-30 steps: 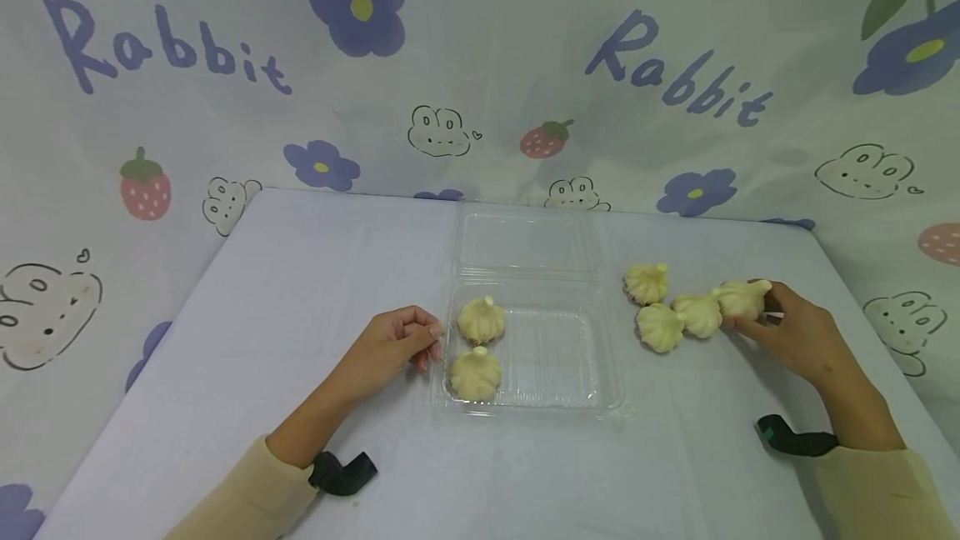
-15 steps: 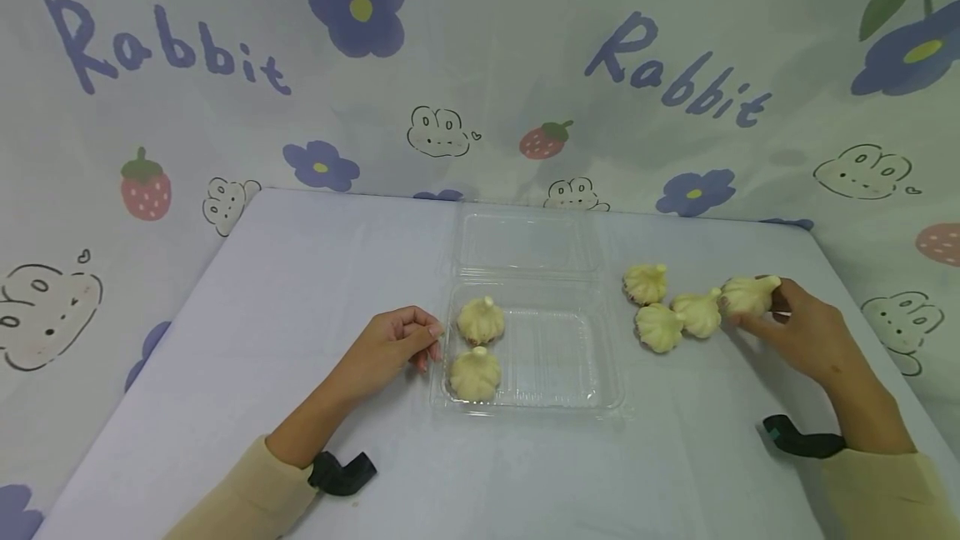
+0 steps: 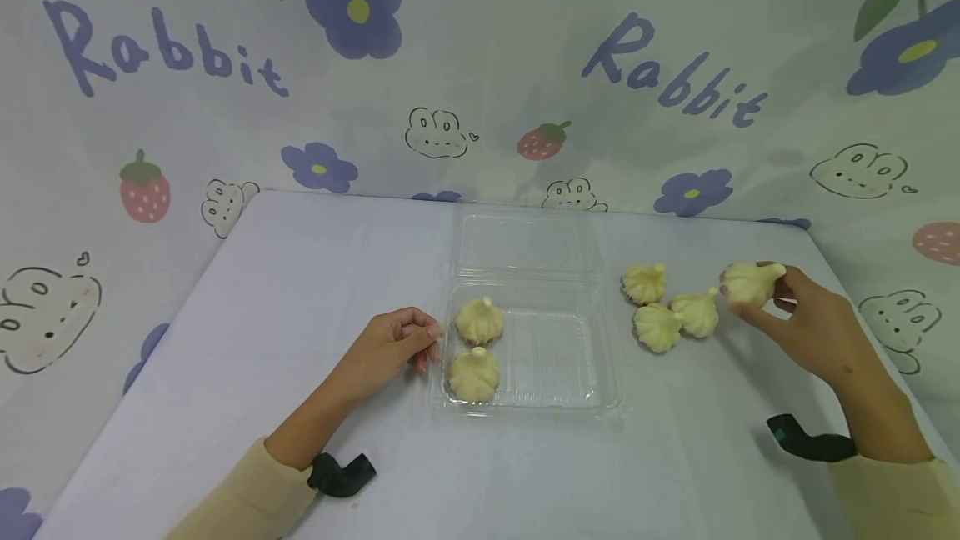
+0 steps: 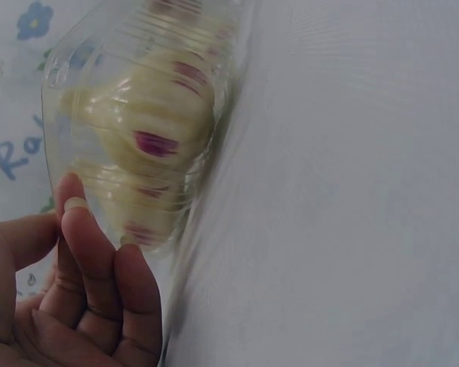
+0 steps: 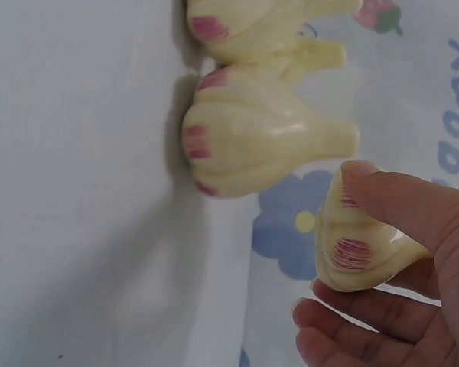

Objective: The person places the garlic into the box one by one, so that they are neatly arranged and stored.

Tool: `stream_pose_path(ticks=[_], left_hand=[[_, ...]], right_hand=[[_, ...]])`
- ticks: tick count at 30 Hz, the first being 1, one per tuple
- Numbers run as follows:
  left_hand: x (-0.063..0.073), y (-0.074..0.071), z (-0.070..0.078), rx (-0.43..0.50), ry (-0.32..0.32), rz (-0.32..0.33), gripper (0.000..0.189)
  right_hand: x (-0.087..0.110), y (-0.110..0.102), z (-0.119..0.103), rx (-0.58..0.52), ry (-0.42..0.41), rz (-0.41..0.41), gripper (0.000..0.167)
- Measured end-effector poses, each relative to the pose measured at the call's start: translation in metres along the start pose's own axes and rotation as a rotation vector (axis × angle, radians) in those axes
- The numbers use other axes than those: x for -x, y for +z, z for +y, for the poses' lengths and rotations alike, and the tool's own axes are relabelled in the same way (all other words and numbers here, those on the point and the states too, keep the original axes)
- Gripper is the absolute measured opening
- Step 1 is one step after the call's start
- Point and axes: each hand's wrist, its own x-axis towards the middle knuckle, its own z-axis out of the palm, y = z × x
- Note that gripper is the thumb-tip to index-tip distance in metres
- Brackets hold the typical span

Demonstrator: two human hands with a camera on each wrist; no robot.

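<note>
My right hand point(image 3: 821, 327) holds a garlic bulb point(image 3: 750, 283) between thumb and fingers, raised above the table at the right. In the right wrist view, purple streaks mark this held bulb point(image 5: 353, 248). Three more bulbs, one of them the nearest garlic bulb point(image 3: 695, 315), sit grouped to its left. A clear plastic clamshell box point(image 3: 558, 405) lies with its lid laid back. Inside, along its left side, are two garlic bulbs, a rear one point(image 3: 479, 322) and a front one point(image 3: 474, 375). My left hand point(image 3: 390, 350) pinches the box's left rim with thumb and curled fingers.
A white cloth covers the table point(image 3: 300, 273). Behind it hangs a curtain point(image 3: 480, 48) printed with rabbits, flowers and strawberries. The box's lid point(image 3: 525, 242) reaches toward the table's back edge. Each wrist wears a black strap piece, such as the left one point(image 3: 341, 473).
My right hand has lifted its garlic bulb off the table, up and slightly right, away from the group of three. The left hand and the box have stayed in place.
</note>
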Motion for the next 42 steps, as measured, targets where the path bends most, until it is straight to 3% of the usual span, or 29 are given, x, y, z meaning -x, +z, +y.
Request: stream_pose_path(ticks=[12,20,30,42], left_hand=[[0.000,-0.001,-0.001,0.011,-0.003,-0.001,0.023],[0.001,-0.001,-0.002,0.004,0.002,0.003,0.023],[0.001,-0.001,-0.002,0.010,-0.004,0.000,0.023],[0.000,0.000,-0.002,0.005,0.006,-0.001,0.023]], right_hand=[[0.007,-0.014,-0.042,-0.029,-0.094,0.035,0.077],[0.014,-0.017,-0.069,-0.040,-0.207,0.071,0.074],[0.021,-0.015,-0.107,-0.027,-0.241,0.002,0.077],[0.025,-0.008,-0.140,-0.051,-0.348,-0.047,0.073]])
